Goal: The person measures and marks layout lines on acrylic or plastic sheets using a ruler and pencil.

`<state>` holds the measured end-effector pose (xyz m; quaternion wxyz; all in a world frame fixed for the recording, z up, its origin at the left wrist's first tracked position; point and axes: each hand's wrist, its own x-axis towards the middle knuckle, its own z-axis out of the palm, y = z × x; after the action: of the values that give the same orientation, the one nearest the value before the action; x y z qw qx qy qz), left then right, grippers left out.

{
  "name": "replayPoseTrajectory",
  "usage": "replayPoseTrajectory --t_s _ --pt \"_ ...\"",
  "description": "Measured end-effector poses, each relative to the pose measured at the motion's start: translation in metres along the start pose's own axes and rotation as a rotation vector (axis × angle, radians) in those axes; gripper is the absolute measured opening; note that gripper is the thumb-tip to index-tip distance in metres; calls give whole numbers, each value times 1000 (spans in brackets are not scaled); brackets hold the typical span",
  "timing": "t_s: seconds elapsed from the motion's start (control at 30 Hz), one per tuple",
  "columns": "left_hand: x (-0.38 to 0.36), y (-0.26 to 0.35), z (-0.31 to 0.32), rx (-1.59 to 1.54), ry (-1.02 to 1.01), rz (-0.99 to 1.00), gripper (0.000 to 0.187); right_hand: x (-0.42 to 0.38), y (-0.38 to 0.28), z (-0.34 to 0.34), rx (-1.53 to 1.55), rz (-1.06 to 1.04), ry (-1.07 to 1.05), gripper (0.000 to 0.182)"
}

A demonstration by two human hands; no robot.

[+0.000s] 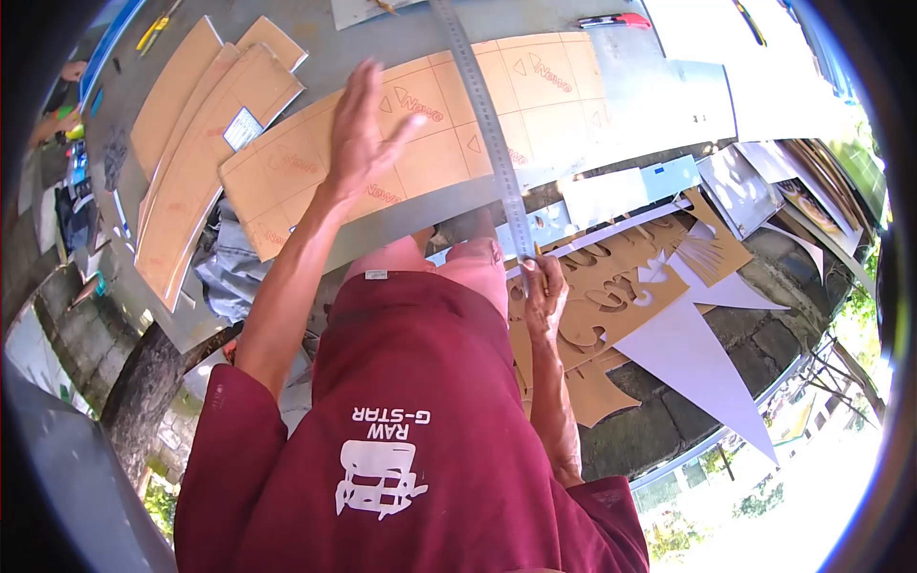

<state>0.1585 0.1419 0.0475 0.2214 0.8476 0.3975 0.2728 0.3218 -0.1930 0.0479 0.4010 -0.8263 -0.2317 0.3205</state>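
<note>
Left hand [361,134]: hung spread wide over brown board [435,153]. Right hand [544,296]: closed on near end of ruler [485,124], pencil [537,250] at fingers. Ruler: lay across board, on grey surface [645,105].

On my feed: right hand [545,294] at near end of metal ruler [492,134]; blurred left hand [359,134], fingers spread, over brown board [439,129]; curved pieces [198,172] left of it.

"What stood in the bright daylight?"
"A grey table [325,43]."
"And the ground [635,439], how was it?"
"It had stone blocks [86,329]; a tree trunk [143,396] was at left, green leaves [676,537] at right."
</note>
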Motion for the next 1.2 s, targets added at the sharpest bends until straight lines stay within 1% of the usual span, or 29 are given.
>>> replayPoseTrajectory --t_s 0.03,0.1,0.13,0.17,0.23,0.27,0.33,0.37,0.4,0.5,0.53,0.6,0.63,0.67,0.73,0.8,0.87,0.93,1.03,1.07,1.17,1.2 --pt "-10 -13 -15 -14 45 -88 75 -1 -7 -4 57 15 3 8" --pt "-50 -44 -47 -14 135 -436 49 -3 9 -10 123 -65 6 19" --pt "-74 -63 -62 -83 196 -555 47 -8 2 -14 151 42 15 20" --pt "-94 -80 -75 -151 266 -673 44 -12 -15 -14 274 105 31 22" --pt "-131 -94 -108 237 218 -691 43 -13 12 -16 226 124 35 24" --pt "-145 -97 -120 423 194 -695 42 -13 15 -14 274 86 23 25" --pt "-167 -92 -134 326 172 -802 43 -16 25 -12 324 29 23 24" --pt "-173 -90 -135 265 165 -845 44 -19 32 -13 334 57 -8 24" --pt "-181 -93 -134 280 172 -810 43 -21 28 -15 341 79 -35 24" --pt "-179 -80 -133 596 271 -596 41 -23 24 -18 393 128 -87 24" --pt "-175 -76 -132 675 302 -540 39 -22 28 -19 395 95 -83 23" --pt "-162 -65 -127 275 341 -577 39 -22 25 -25 351 54 -51 24" --pt "-155 -57 -121 75 353 -587 40 -18 16 -27 355 92 -33 31" --pt "-141 -54 -113 -233 244 -772 42 -15 7 -29 321 115 -28 34" --pt "-88 -33 -86 -726 299 -817 47 -13 -5 -35 275 171 -17 38" --pt "-19 -32 -72 -1126 78 -953 52 -8 -18 -40 242 208 -21 39" --pt "36 -44 -46 -1311 81 -1056 51 -6 -9 -49 244 192 -40 39" --pt "74 -56 -24 -1310 169 -1123 45 -1 -5 -60 243 173 -74 39" --pt "98 -77 0 -1237 246 -1194 33 3 -13 -74 261 203 -107 39" --pt "102 -86 3 -1199 265 -1215 28 4 -19 -78 300 250 -123 33" --pt "119 -93 -5 -1146 413 -1083 18 14 -10 -94 553 461 -209 35" --pt "126 -101 -10 -1119 459 -1039 15 15 -3 -102 629 513 -265 32"
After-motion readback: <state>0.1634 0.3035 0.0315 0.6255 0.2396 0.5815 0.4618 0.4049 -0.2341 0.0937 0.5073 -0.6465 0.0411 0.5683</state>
